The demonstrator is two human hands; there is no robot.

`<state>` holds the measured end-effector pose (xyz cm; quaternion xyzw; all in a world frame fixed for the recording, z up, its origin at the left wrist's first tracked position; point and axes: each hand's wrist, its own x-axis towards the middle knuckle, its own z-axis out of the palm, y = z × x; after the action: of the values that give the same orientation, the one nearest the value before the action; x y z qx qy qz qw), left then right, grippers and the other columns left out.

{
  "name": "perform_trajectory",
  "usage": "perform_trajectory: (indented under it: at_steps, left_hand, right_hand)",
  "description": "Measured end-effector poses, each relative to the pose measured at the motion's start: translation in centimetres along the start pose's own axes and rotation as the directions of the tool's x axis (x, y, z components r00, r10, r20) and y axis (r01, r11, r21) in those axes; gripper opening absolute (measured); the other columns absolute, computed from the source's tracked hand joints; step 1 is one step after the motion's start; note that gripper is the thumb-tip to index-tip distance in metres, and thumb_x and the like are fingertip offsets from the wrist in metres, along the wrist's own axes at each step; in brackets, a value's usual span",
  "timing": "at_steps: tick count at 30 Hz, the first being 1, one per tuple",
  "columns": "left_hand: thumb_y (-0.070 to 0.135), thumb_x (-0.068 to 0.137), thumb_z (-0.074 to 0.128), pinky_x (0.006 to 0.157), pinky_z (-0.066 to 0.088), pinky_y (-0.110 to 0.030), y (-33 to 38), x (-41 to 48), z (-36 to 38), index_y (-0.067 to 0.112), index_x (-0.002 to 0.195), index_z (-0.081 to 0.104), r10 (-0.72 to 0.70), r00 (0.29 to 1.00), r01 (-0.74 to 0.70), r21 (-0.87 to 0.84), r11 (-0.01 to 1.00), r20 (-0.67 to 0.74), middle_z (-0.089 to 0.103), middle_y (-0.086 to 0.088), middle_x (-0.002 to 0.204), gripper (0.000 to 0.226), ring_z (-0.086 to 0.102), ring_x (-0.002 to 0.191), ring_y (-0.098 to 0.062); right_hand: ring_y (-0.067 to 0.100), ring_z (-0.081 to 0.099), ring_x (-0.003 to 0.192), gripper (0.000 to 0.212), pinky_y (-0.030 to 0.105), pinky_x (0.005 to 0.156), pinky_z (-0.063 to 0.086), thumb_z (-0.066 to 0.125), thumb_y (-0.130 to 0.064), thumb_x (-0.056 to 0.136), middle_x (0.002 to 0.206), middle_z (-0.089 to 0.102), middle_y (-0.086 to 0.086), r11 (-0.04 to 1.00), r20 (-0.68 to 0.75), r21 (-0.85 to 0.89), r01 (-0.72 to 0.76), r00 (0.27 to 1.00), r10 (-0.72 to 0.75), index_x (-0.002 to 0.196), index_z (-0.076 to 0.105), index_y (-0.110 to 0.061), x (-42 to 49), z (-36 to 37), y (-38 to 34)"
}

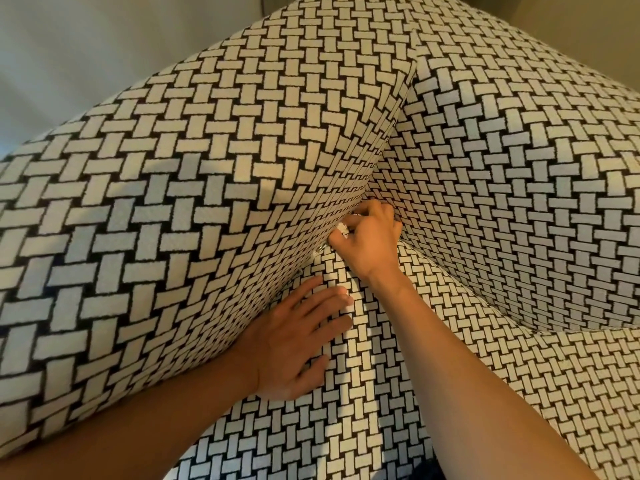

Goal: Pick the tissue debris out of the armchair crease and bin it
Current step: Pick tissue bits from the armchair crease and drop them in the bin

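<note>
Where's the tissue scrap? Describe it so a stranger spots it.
On the woven-pattern armchair, follow the crease between arm and seat to the right hand. The tissue scrap is the crumpled white bit at its fingertips, lacking the fabric's neat black-edged rectangles.

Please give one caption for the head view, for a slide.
Right hand pinches a small white tissue scrap in the black-and-white woven-pattern armchair crease; left hand presses the seat.
</note>
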<state>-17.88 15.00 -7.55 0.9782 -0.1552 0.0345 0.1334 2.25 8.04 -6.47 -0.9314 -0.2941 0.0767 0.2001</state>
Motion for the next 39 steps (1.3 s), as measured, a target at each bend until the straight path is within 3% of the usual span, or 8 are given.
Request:
perform_trajectory:
  at_steps: [5, 11, 17, 22, 25, 30, 34, 39]
  left_hand:
    - [0.038, 0.092, 0.052, 0.124, 0.014, -0.055, 0.0, 0.0, -0.1, 0.014, 0.143, 0.052, -0.003, 1.000, 0.003, 0.007, 1.000, 0.006, 0.039, -0.012, 0.158, 0.057, 0.025, 0.152, -0.028]
    - [0.041, 0.094, 0.048, 0.124, 0.016, -0.055, 0.0, -0.2, 0.1, 0.018, 0.146, 0.046, -0.029, 0.999, 0.029, 0.027, 0.999, 0.025, 0.035, -0.011, 0.160, 0.057, 0.022, 0.153, -0.028]
    - [0.039, 0.093, 0.051, 0.124, 0.016, -0.055, 0.1, -0.1, -0.1, 0.018, 0.144, 0.047, -0.015, 1.000, 0.015, 0.023, 1.000, -0.014, 0.037, -0.011, 0.157, 0.055, 0.028, 0.150, -0.028]
    - [0.039, 0.092, 0.051, 0.124, 0.015, -0.057, 0.1, -0.1, -0.1, 0.017, 0.143, 0.049, -0.010, 1.000, 0.011, 0.008, 1.000, -0.016, 0.040, -0.010, 0.155, 0.055, 0.030, 0.149, -0.028]
    - [0.038, 0.092, 0.052, 0.124, 0.015, -0.057, 0.1, 0.0, -0.1, 0.016, 0.142, 0.051, 0.002, 1.000, -0.001, 0.009, 1.000, -0.019, 0.040, -0.010, 0.156, 0.055, 0.028, 0.150, -0.027]
    - [0.037, 0.092, 0.052, 0.123, 0.016, -0.058, 0.0, 0.0, -0.1, 0.014, 0.142, 0.052, 0.010, 1.000, -0.010, 0.006, 1.000, -0.012, 0.040, -0.012, 0.155, 0.055, 0.029, 0.150, -0.029]
    - [0.035, 0.091, 0.053, 0.123, 0.015, -0.058, 0.0, 0.1, -0.1, 0.013, 0.143, 0.051, 0.011, 1.000, -0.011, -0.005, 1.000, -0.015, 0.040, -0.013, 0.156, 0.056, 0.027, 0.151, -0.030]
    - [0.035, 0.091, 0.054, 0.122, 0.016, -0.059, 0.0, 0.0, 0.0, 0.013, 0.144, 0.050, 0.013, 1.000, -0.013, 0.002, 1.000, -0.012, 0.040, -0.013, 0.156, 0.058, 0.026, 0.152, -0.030]
  right_hand:
    - [0.017, 0.036, 0.121, 0.030, 0.043, 0.106, 0.036, 0.071, -0.034, 0.090, 0.120, 0.057, -0.004, 0.967, -0.061, 0.249, 0.048, 0.998, -0.034, 0.110, 0.076, -0.012, -1.6, -0.3, 1.3]
    - [0.007, 0.034, 0.126, 0.017, 0.005, 0.100, 0.021, 0.077, -0.032, 0.087, 0.120, 0.057, -0.016, 0.916, -0.001, 0.401, 0.035, 0.999, -0.038, 0.104, 0.074, -0.030, -5.4, -3.3, 2.6]
    - [0.002, 0.016, 0.139, 0.024, 0.032, 0.116, 0.012, 0.075, -0.052, 0.073, 0.141, 0.038, -0.024, 0.934, 0.361, 0.358, 0.010, 0.921, -0.148, 0.095, 0.068, -0.049, -7.4, -5.9, 2.8]
    - [0.004, 0.044, 0.123, 0.013, 0.033, 0.110, 0.033, 0.062, -0.031, 0.094, 0.110, 0.064, -0.023, 0.855, 0.190, 0.519, -0.027, 0.978, -0.085, 0.087, 0.072, -0.034, -6.9, -5.4, 2.1]
    - [0.007, 0.044, 0.118, 0.014, 0.032, 0.106, 0.038, 0.059, -0.026, 0.097, 0.109, 0.063, -0.019, 0.894, 0.109, 0.447, 0.000, 0.993, -0.055, 0.103, 0.071, -0.028, -5.5, -4.5, 1.8]
    - [0.020, 0.033, 0.141, 0.050, 0.033, 0.118, 0.027, 0.052, -0.034, 0.099, 0.149, 0.044, 0.005, 0.982, 0.228, 0.107, 0.154, 0.958, -0.175, 0.142, 0.052, -0.007, -2.5, -2.8, 0.8]
    - [0.023, 0.040, 0.128, 0.052, 0.039, 0.101, 0.044, 0.044, -0.050, 0.098, 0.132, 0.042, 0.006, 0.970, 0.307, -0.136, 0.203, 0.939, -0.154, 0.127, 0.058, -0.009, -0.6, -2.9, 0.0]
    - [0.028, 0.029, 0.133, 0.067, 0.043, 0.113, 0.031, 0.039, -0.066, 0.093, 0.137, 0.034, 0.009, 0.933, 0.405, -0.278, 0.228, 0.909, -0.102, 0.126, 0.064, -0.013, 0.6, -2.6, -0.8]
